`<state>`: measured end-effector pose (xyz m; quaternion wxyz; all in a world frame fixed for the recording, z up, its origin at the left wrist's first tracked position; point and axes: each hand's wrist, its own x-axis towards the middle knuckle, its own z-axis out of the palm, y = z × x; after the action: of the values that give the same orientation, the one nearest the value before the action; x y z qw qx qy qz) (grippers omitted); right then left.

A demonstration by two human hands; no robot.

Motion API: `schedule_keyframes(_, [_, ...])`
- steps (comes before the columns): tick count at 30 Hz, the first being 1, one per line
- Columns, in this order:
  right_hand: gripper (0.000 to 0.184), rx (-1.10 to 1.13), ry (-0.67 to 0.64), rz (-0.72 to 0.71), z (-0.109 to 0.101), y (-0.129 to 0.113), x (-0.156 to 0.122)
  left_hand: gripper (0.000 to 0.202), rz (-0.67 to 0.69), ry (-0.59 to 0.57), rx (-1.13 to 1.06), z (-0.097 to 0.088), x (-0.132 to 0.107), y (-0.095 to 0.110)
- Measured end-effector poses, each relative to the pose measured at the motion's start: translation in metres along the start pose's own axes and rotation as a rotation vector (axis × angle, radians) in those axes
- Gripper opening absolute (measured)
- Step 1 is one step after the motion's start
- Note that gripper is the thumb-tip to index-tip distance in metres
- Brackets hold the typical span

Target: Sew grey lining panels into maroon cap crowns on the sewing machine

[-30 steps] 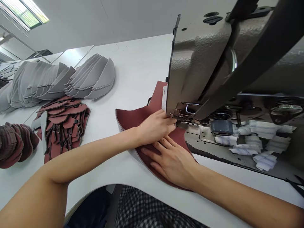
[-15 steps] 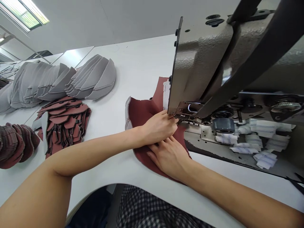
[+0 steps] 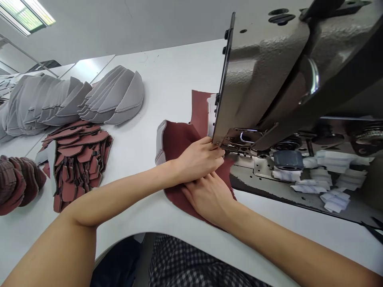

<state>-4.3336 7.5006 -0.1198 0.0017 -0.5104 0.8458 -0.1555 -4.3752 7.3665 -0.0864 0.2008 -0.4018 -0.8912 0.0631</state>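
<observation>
A dark red fabric piece (image 3: 176,137) with a grey padded edge lies on the table, partly under the head of a sewing machine (image 3: 248,79). My left hand (image 3: 199,159) is on it close by the needle area, its fingers bent and closed on the fabric; the fingertips are partly hidden by the machine. Just below, my right hand (image 3: 211,195) rests flat on the same piece, thumb spread to the left. Its fingertips reach beneath my left hand. A pale strip (image 3: 211,113) runs along the piece beside the machine's face plate.
Stacked grey padded pieces (image 3: 125,97) stand at the back left. In front of them are a pile of dark red cut pieces (image 3: 74,155) and a dark red stack (image 3: 22,179). Small white labels (image 3: 335,199) lie on the machine bed at right.
The fabric piece has turned slightly, its far flap swinging left. Both hands stay on it, almost unmoved. The whole view has shifted a little.
</observation>
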Motion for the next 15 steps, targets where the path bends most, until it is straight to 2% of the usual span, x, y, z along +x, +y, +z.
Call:
schedule_keyframes(4, [0.039, -0.017, -0.067, 0.019, -0.001, -0.006, 0.010, 0.028, 0.014, -0.026, 0.008, -0.001, 0.004, 0.004])
schedule_keyframes(10, [0.043, -0.026, -0.040, 0.095, -0.001, -0.006, 0.019, 0.029, 0.028, -0.104, 0.005, -0.004, 0.008, -0.004])
schedule_keyframes(15, [0.037, 0.038, 0.017, 0.037, -0.004, -0.001, 0.017, 0.033, 0.052, -0.106, -0.006, -0.006, 0.008, -0.012])
